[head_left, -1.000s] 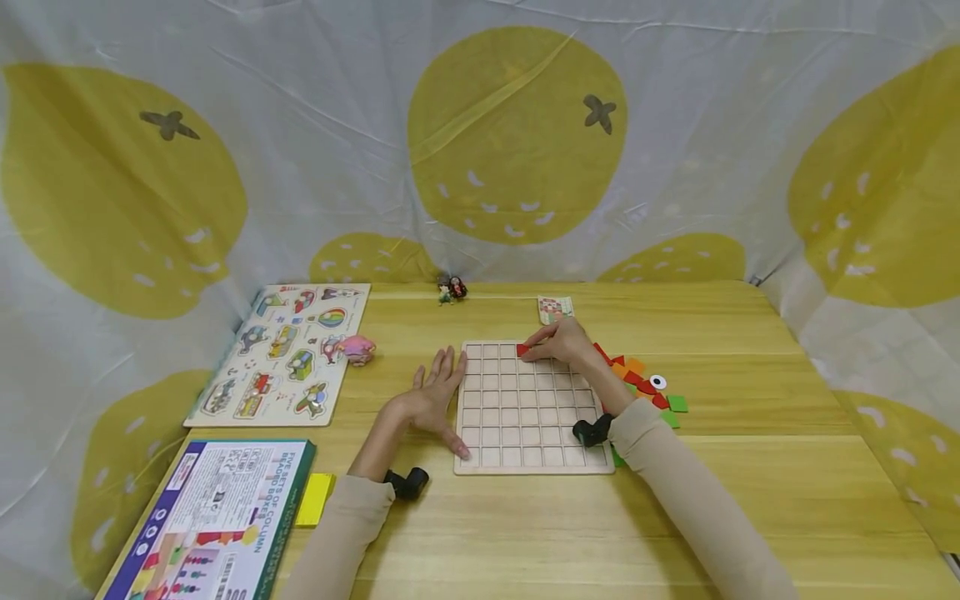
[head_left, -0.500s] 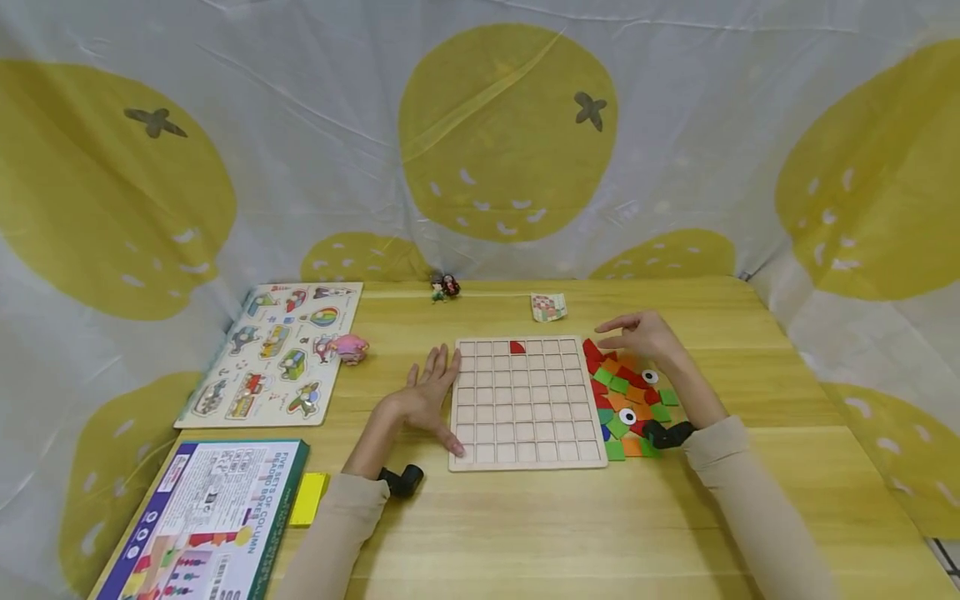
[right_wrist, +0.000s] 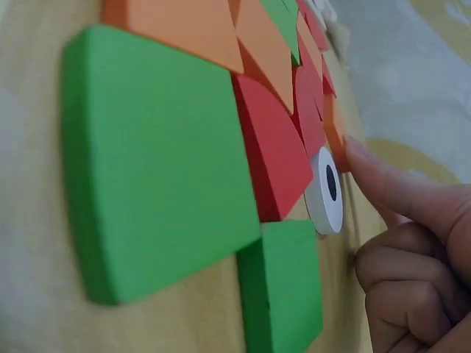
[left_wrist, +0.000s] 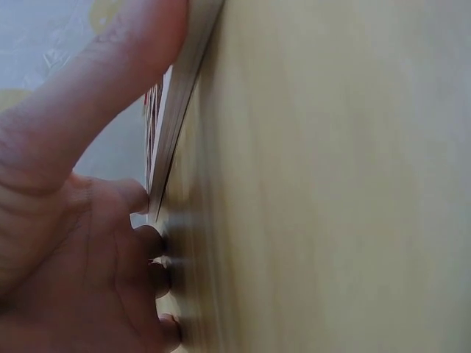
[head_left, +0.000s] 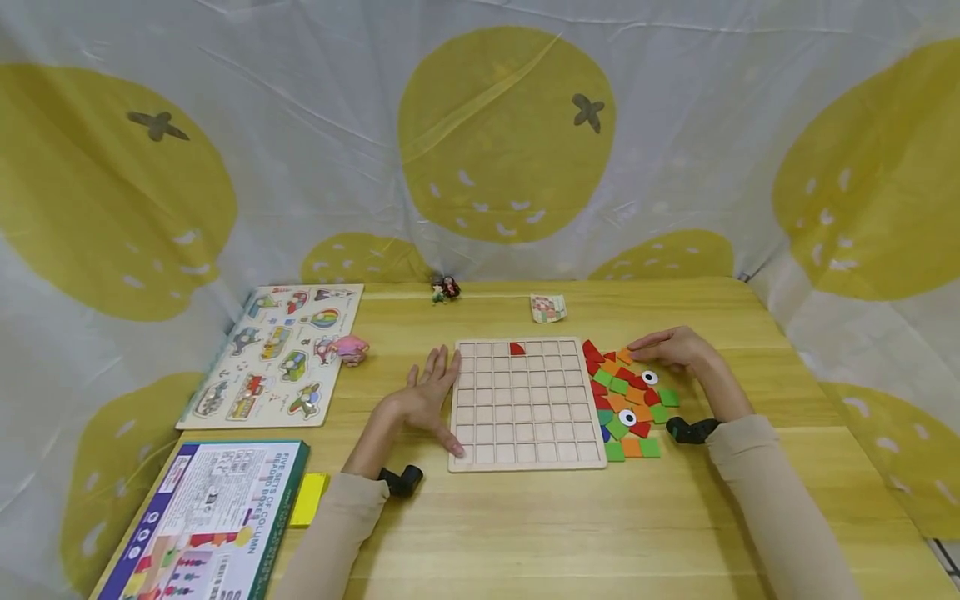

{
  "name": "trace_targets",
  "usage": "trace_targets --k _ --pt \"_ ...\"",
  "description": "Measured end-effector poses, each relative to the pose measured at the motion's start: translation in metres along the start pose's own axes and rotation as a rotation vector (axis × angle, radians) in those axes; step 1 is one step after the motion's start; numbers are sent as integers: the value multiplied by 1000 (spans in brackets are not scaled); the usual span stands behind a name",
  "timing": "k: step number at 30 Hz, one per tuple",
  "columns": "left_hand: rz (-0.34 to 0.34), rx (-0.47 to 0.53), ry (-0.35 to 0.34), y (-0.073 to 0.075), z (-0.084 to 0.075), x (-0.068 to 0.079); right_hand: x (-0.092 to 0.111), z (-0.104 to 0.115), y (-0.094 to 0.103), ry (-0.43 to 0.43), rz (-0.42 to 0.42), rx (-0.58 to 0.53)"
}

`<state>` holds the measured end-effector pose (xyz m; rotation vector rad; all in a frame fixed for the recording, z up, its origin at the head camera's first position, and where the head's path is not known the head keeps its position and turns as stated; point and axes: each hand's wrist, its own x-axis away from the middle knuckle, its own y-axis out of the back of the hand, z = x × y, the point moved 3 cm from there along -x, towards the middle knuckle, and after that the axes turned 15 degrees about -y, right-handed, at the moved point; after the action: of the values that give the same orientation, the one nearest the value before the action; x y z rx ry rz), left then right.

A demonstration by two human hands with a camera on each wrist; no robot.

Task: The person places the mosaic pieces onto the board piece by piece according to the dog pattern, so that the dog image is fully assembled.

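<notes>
A wooden grid board [head_left: 531,400] lies on the table with one red quarter-round tile [head_left: 517,348] in its far row. My left hand [head_left: 423,404] is spread along the board's left side, thumb on the near-left corner and fingertips at the left edge. To the right of the board is a pile of flat tiles [head_left: 609,386] in red, orange and green, with two white round eye tiles [head_left: 649,377]. My right hand [head_left: 678,350] reaches the pile's far side, a straight fingertip touching an orange tile [head_left: 627,355]. Its other fingers are folded under in the right wrist view.
A picture puzzle board [head_left: 273,358] lies at the left with a pink toy [head_left: 350,349] on its edge. Nearer are a printed box [head_left: 202,517] and a yellow block [head_left: 308,500]. Small figurines [head_left: 445,288] and a patterned card [head_left: 549,308] lie at the back.
My right hand has let go of the red quarter-round tile in the board's far row and moved right to the tile pile. My left hand keeps its place at the board.
</notes>
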<state>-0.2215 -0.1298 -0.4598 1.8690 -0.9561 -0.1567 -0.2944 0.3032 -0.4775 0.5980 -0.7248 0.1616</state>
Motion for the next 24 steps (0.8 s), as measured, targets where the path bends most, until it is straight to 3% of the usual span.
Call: trace_targets --k 5,14,24 --pt "12 0 -13 -1 0 -2 -2 -1 5 -7 -46 -26" --pt "2 12 -1 -1 4 0 2 4 -3 32 -45 3" --pt "-1 14 -8 -1 4 1 6 17 -10 105 -146 52"
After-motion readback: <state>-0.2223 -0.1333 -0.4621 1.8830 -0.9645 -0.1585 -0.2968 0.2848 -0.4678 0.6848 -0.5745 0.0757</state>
